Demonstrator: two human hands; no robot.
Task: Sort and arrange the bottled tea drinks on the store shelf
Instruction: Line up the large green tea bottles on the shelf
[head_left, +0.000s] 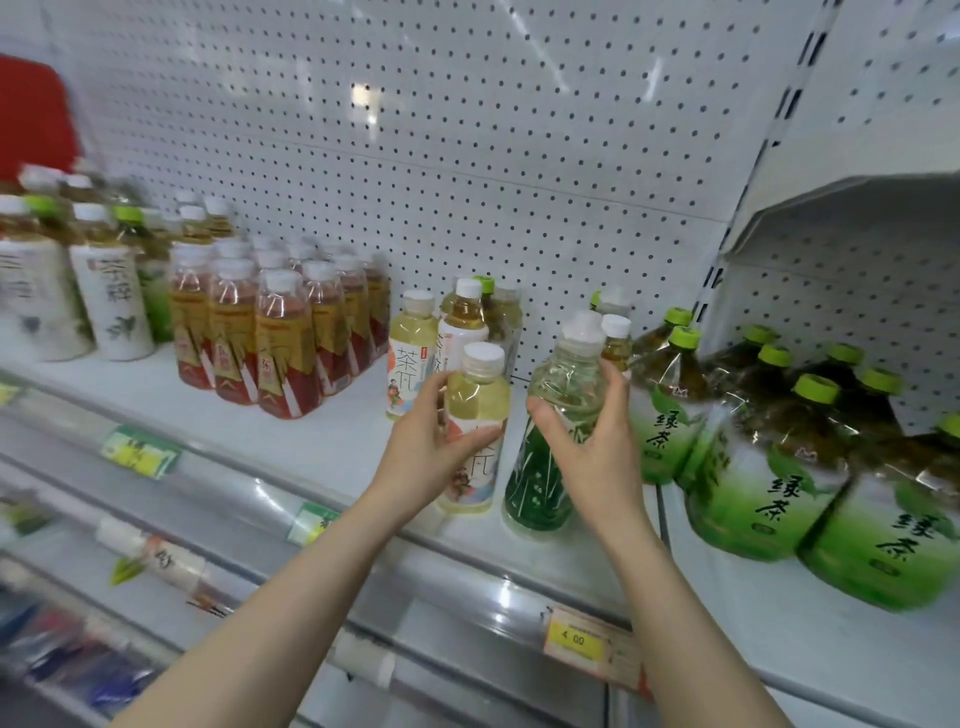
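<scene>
Pale-yellow tea bottle (475, 400) (white cap) is upright near the front edge of the shelf (322, 431); the left hand (421, 457) grips its middle, thumb across the label and fingers curled round the far side. Just beside it to the right, the green-labelled bottle (540, 483) is upright at the same edge, and the right hand (597, 457) is curled round its upper body. Large green-tea bottles (753, 493) crowd the shelf's right end.
</scene>
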